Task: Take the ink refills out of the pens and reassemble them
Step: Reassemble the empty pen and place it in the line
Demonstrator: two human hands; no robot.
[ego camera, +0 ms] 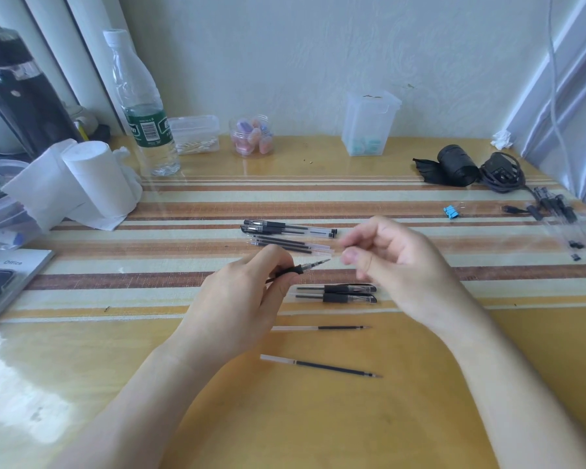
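Observation:
My left hand [237, 299] grips a black-gripped pen [305, 267] above the table, its tip pointing right. My right hand [393, 265] hovers just right of that tip with curled, motion-blurred fingers; whether they pinch anything is unclear. Two capped pens [290, 229] lie behind the hands, with two clear pieces holding dark refills [291, 244] beside them. Two more pens [339, 293] lie under my hands. Two loose ink refills [320, 328] [322, 366] lie nearer to me.
Several more pens [562, 218] lie at the far right by a blue binder clip [451, 212], a black roll [454, 164] and a charger cable [501, 176]. A water bottle [142, 106], tissue rolls [82, 184] and small plastic containers [369, 126] stand at the back; a booklet [11, 275] lies at the left.

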